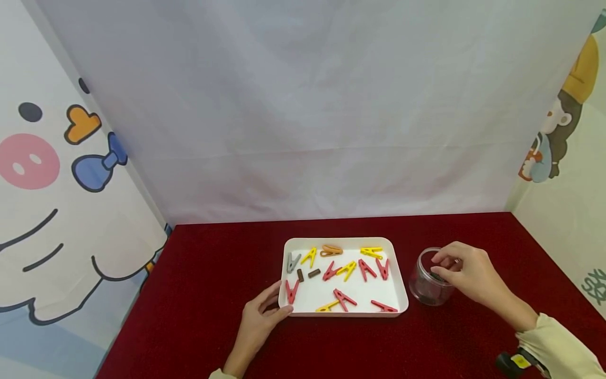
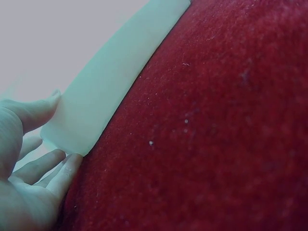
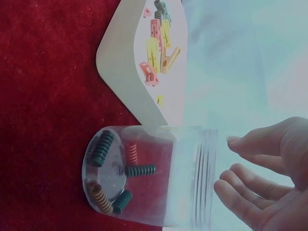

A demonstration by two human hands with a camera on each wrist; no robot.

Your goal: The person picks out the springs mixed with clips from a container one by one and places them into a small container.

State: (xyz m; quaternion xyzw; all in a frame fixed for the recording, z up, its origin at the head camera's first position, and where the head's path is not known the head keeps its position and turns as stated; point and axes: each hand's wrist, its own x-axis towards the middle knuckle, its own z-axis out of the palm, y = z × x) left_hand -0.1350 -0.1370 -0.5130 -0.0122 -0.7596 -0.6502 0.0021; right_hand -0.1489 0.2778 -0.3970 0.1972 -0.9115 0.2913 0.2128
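Observation:
My left hand [image 1: 259, 321] holds the near left corner of a white tray [image 1: 343, 313]; in the left wrist view the thumb lies along the rim and fingertips touch the outer wall. Two small dark springs [image 1: 314, 273] lie in the tray among red, yellow, grey and orange plastic clips [image 1: 347, 269]. Over the mouth of a clear plastic jar [image 3: 192, 180] hovers my right hand [image 1: 466, 271], fingers bent and parted, nothing between them in the right wrist view. Several coil springs are in the jar: dark green ones [image 3: 102, 148], a tan one [image 3: 100, 196] and a red one [image 3: 132, 154].
The tray and jar stand side by side on a dark red cloth [image 1: 199, 295]. Behind rises a pale fabric wall [image 1: 331, 131]. Side panels with cartoon prints [image 1: 94, 168] border the table at left and right.

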